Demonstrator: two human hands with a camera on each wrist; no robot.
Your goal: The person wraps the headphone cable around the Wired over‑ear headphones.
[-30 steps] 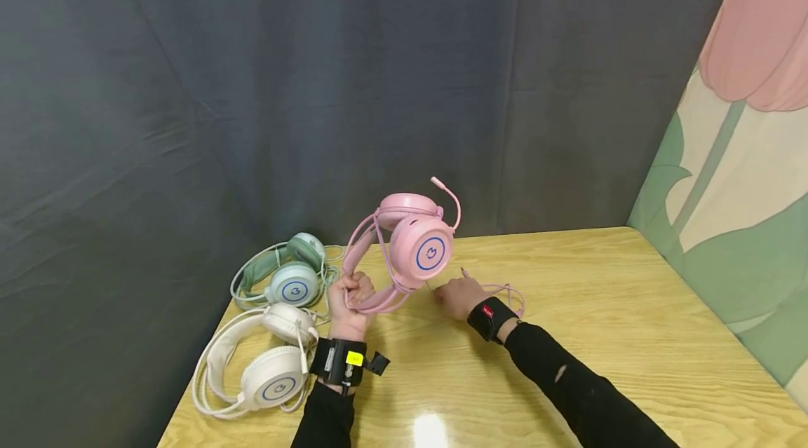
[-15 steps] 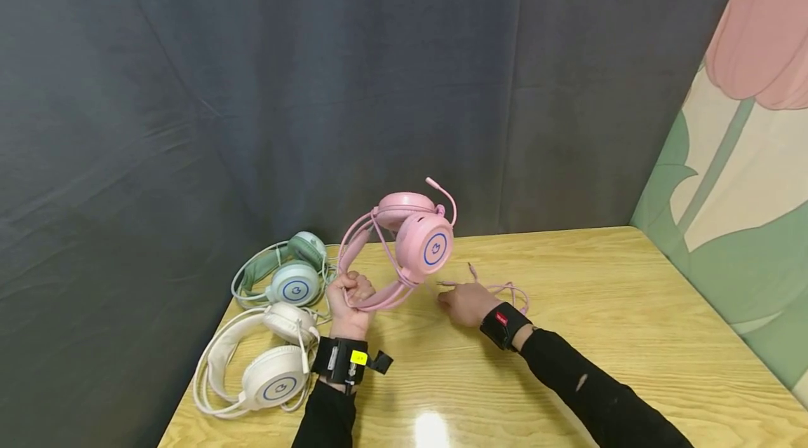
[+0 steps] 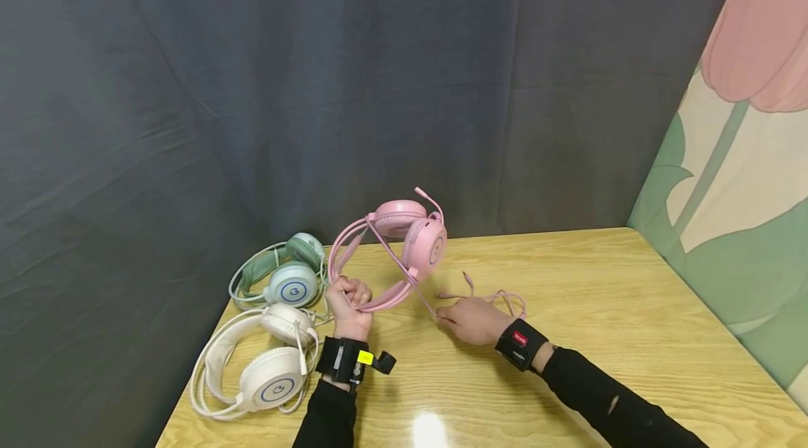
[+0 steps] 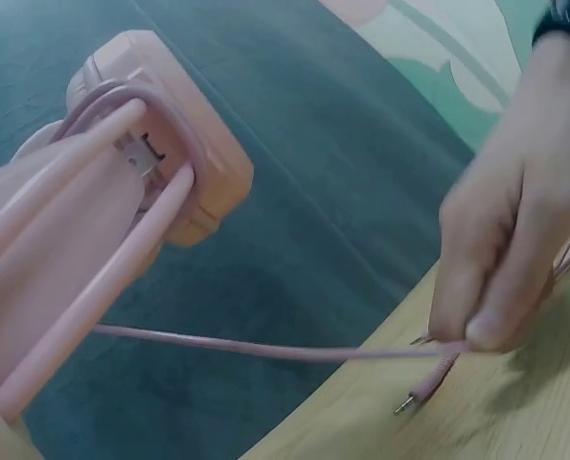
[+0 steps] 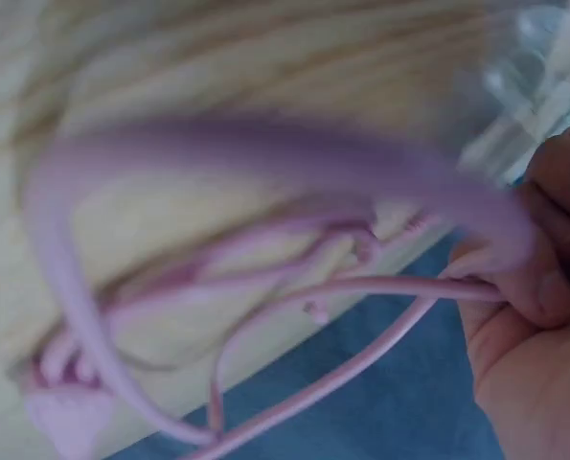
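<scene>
My left hand (image 3: 351,308) grips the headband of a pink headset (image 3: 398,219) and holds it above the table, boom microphone pointing up. A pink cable (image 4: 265,350) runs from the headset to my right hand (image 3: 473,322), which pinches it low over the wood. In the right wrist view, the cable loops (image 5: 256,287) spread beside my right hand (image 5: 543,335), with the thumb and fingers closed on one strand. A metal-tipped plug (image 4: 423,391) hangs below that hand in the left wrist view. The rest of the cable lies partly hidden behind the right hand.
A white headset (image 3: 271,379) lies at the table's left edge, close to my left wrist. Behind it lies a green headset (image 3: 293,285). A dark curtain (image 3: 391,83) borders the back of the wooden table (image 3: 606,308), and a tulip-patterned panel (image 3: 732,195) the right.
The pink headset has turned, its near ear cup now facing more to the right, and shifted slightly left. My right hand has moved right and toward me, drawing along the cable.
</scene>
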